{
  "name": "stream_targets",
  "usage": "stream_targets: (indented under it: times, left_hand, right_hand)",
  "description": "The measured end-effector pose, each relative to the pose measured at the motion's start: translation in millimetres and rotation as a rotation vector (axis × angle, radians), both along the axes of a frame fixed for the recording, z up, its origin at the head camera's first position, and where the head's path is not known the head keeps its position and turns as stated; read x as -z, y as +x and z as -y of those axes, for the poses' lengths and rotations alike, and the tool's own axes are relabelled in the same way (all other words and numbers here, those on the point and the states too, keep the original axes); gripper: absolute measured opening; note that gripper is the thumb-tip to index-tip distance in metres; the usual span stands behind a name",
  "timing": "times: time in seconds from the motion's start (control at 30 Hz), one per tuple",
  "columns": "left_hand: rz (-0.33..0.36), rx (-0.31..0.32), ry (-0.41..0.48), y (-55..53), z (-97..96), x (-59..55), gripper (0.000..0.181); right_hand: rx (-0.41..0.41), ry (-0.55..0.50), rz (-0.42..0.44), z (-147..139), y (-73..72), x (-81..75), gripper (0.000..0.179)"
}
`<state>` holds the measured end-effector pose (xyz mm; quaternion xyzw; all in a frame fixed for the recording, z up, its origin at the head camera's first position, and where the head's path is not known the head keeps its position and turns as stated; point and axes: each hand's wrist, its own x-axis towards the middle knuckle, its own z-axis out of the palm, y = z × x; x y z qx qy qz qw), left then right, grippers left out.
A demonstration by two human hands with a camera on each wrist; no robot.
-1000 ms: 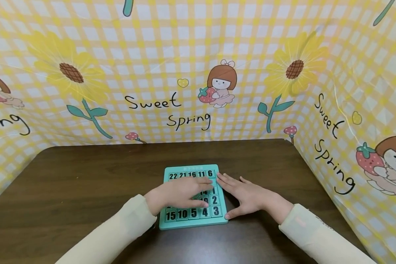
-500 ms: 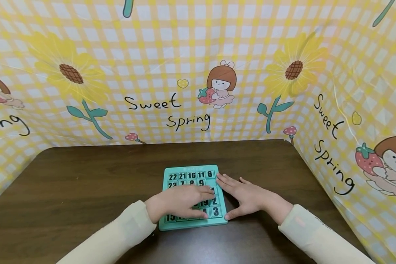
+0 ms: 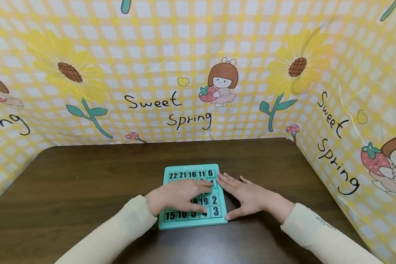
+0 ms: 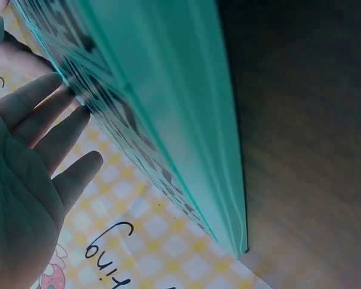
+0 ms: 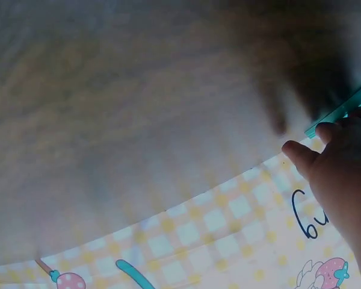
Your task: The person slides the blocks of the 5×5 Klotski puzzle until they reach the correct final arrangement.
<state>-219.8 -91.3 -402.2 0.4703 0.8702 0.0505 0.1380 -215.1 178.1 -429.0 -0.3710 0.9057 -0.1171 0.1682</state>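
A turquoise number slide puzzle lies flat on the table, its square tiles printed with black numbers. My left hand reaches across it from the left with fingers extended, the fingertips at the 1 tile in the right column. Below that tile, a bare slot shows above the 2 tile. Several middle tiles are hidden under this hand. My right hand is spread along the puzzle's right side, fingertips at the upper right edge and thumb at the lower right corner. The left wrist view shows the left fingers straight over the tiles.
The dark brown wooden table carries the puzzle near its front middle. A yellow checked cloth with flowers and lettering hangs behind the table and along its sides.
The 1 tile has moved up one row in the right column, and the slot above it is now below it. My left hand shifted slightly away from me; the right hand stayed put.
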Motion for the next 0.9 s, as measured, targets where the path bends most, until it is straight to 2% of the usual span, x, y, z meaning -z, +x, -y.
stream_targets:
  times: [0.27, 0.4, 0.53, 0.63, 0.73, 0.9]
  left_hand:
    - [0.000, -0.013, 0.025, -5.7, 1.0, 0.6, 0.065]
    - [-0.026, -0.008, 0.009, -4.1, 1.7, 0.2, 0.066]
    - [-0.055, 0.020, 0.012, 4.9, 4.2, -4.0, 0.066]
    - [-0.046, 0.057, 0.038, 14.5, 5.6, -7.1, 0.064]
    - [-0.048, 0.100, 0.059, 23.5, 5.4, -7.2, 0.062]
    - [-0.036, 0.136, 0.064, 34.1, 4.1, -4.8, 0.061]
  right_hand:
    - [-0.005, -0.009, 0.004, 0, 0.5, -2.5, 0.113]
    - [-0.005, -0.005, 0.001, 0, 1.1, -3.4, 0.113]
    - [-0.008, -0.005, 0.001, 1, 0.8, -5.4, 0.113]
    - [-0.007, -0.003, 0.008, 2, 1.0, -7.5, 0.113]
    - [-0.004, 0.003, 0.015, 2, 1.0, -8.7, 0.112]
    - [0.003, -0.011, 0.045, 3, 0.8, -9.9, 0.110]
